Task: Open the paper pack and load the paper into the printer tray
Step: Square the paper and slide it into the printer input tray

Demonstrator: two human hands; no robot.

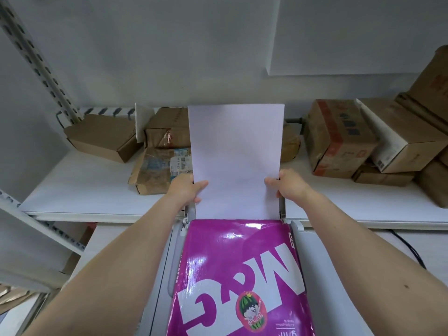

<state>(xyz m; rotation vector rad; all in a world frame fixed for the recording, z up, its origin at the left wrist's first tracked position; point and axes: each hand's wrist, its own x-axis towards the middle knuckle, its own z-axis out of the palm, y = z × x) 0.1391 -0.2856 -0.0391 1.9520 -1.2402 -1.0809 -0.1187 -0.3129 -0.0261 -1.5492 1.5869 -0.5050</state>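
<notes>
A white stack of paper (236, 154) stands upright in the rear feed tray of a grey printer (167, 263). My left hand (188, 189) grips the stack's left edge and my right hand (288, 185) grips its right edge, thumbs on the front face. Grey tray guides (282, 209) show just below both hands. A glossy purple paper pack (240, 275) with big white letters lies flat on top of the printer, in front of the sheets. The stack's bottom edge is hidden behind the pack.
A white shelf (97, 190) runs behind the printer, holding brown cardboard boxes (104, 139) at left, taped parcels (157, 170) in the middle and stacked cartons (339, 141) at right. A perforated metal upright (36, 59) stands at far left. A black cable (412, 251) trails at right.
</notes>
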